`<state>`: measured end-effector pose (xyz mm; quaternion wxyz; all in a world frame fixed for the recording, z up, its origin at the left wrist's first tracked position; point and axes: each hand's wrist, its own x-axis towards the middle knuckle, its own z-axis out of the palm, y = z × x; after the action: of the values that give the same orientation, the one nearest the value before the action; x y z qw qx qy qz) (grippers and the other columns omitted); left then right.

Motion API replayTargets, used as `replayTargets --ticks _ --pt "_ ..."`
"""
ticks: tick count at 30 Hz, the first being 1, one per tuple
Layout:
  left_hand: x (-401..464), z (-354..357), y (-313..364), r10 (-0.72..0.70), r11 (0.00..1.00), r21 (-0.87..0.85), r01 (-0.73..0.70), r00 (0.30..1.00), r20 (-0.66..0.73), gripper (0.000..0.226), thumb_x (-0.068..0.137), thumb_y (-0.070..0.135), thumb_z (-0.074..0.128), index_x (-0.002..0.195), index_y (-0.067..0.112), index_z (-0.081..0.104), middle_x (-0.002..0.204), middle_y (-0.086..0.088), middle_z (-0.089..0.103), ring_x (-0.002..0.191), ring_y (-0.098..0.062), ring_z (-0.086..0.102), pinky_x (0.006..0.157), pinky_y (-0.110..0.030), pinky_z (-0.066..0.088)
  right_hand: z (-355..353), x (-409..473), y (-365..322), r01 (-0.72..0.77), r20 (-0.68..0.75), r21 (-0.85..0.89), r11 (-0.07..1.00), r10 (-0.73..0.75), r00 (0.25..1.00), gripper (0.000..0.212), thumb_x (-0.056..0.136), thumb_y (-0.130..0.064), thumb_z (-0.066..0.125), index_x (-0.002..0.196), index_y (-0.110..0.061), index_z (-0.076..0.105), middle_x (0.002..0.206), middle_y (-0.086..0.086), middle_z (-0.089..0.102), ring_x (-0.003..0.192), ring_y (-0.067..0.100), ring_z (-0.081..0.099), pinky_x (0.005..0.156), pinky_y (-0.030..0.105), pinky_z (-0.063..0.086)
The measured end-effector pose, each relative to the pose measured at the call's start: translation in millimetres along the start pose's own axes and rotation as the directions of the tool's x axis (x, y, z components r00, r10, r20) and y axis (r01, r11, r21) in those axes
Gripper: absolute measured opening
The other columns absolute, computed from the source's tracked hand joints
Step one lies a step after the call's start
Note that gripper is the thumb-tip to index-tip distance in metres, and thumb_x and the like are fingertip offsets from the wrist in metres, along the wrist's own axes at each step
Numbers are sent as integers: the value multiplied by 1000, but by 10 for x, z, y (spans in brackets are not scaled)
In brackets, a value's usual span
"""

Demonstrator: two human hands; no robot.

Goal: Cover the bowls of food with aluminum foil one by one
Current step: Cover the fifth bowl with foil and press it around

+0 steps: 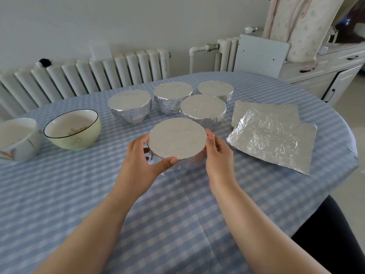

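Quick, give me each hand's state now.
Left hand: gripping the round foil-covered bowl.
Right hand: fingers on the same bowl's far side, hidden; grip unclear.

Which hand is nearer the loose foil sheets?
Right. The right hand holds the foil-covered bowl on the side facing the loose foil sheets; the left hand grips the bowl's far side.

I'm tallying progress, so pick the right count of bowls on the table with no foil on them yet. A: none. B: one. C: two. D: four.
C: two bowls are bare, the green bowl and the white bowl at the left; the rest wear foil, including the one between the left hand and right hand.
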<state>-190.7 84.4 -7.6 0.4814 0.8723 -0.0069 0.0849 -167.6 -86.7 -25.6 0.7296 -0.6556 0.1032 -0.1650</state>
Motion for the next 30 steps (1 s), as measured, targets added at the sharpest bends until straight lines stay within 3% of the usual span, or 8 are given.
replayTargets --ticks 2,5,10,14,18,24,27,30 --pt "3 -4 -2 -1 1000 -16 1 1000 2 107 53 64 71 145 22 36 135 12 43 117 -10 50 96 -28 41 29 -7 4 -70 -29 116 991 73 997 25 102 -28 50 90 -22 72 76 -16 70 72 -4 61 72 17 48" --pt "13 -15 -4 -1 999 -45 1 1000 -3 104 52 62 73 143 23 39 136 8 48 119 -11 50 97 -27 41 51 -5 -13 -154 -49 250 956 172 984 23 101 -23 52 93 -10 70 62 -16 63 56 -5 54 58 11 45" --pt "13 -19 -10 0 998 -64 1 1000 5 102 53 60 74 142 23 40 136 7 49 119 -11 50 97 -26 41 53 50 -20 -243 -25 302 922 262 965 22 98 -18 59 80 -18 72 64 -7 61 57 6 47 59 20 41" --pt "23 -23 -12 -1 998 -66 1 1000 10 102 53 60 75 141 23 40 136 7 49 119 -11 50 96 -26 40 64 103 38 -274 -15 386 881 303 953 13 97 -12 58 94 -15 70 79 -4 69 70 9 57 66 22 47" --pt "23 -27 -14 -2 998 -63 2 1000 12 102 53 60 75 141 23 40 136 7 49 120 -11 50 96 -26 40 81 142 91 -295 -36 434 851 344 938 14 96 -7 59 107 -11 67 92 2 69 74 10 58 64 20 45" --pt "25 -33 -11 -9 998 -64 9 1000 11 102 53 58 76 142 24 39 137 8 49 119 -9 49 95 -25 39 67 273 150 -327 -27 409 852 370 929 20 93 1 60 112 -6 63 105 10 66 80 16 58 81 31 47" --pt "25 -32 -11 -9 997 -75 10 1000 11 101 54 56 76 142 24 39 136 9 49 118 -9 49 94 -24 39 44 339 164 -357 16 318 879 371 929 22 93 4 58 113 -3 64 105 14 68 80 20 59 80 34 48" --pt "27 -31 -17 -6 996 -84 7 1000 15 99 55 55 77 141 23 40 134 10 49 118 -8 49 92 -22 38 24 369 169 -357 66 223 907 351 934 24 91 8 54 99 -8 70 98 16 70 83 26 58 78 41 46"
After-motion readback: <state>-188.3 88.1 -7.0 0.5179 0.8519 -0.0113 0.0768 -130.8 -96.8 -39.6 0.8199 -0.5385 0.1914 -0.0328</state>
